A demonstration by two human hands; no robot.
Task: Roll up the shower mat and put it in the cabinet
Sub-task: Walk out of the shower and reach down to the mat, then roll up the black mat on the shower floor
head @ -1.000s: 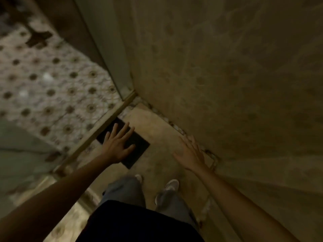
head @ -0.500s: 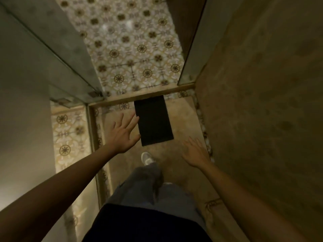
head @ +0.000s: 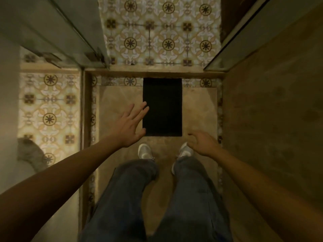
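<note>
A black rectangular shower mat [head: 162,107] lies flat on the beige shower floor, just in front of my two feet, its far edge against the raised threshold [head: 153,74]. My left hand [head: 130,125] hovers above the floor at the mat's left edge, fingers spread, holding nothing. My right hand [head: 202,143] hangs lower right of the mat, over my right shoe, fingers loosely apart and empty. No cabinet is in view.
Glass panels [head: 52,30] stand at left and at right [head: 244,35] of the opening. A brown tiled wall [head: 279,110] runs close on the right. Patterned floor tiles [head: 162,32] lie beyond the threshold. My legs in dark trousers [head: 157,198] fill the bottom.
The view has swung so the mat now lies straight ahead, squared to me. Both feet stand side by side behind it. My hands stay outstretched and empty.
</note>
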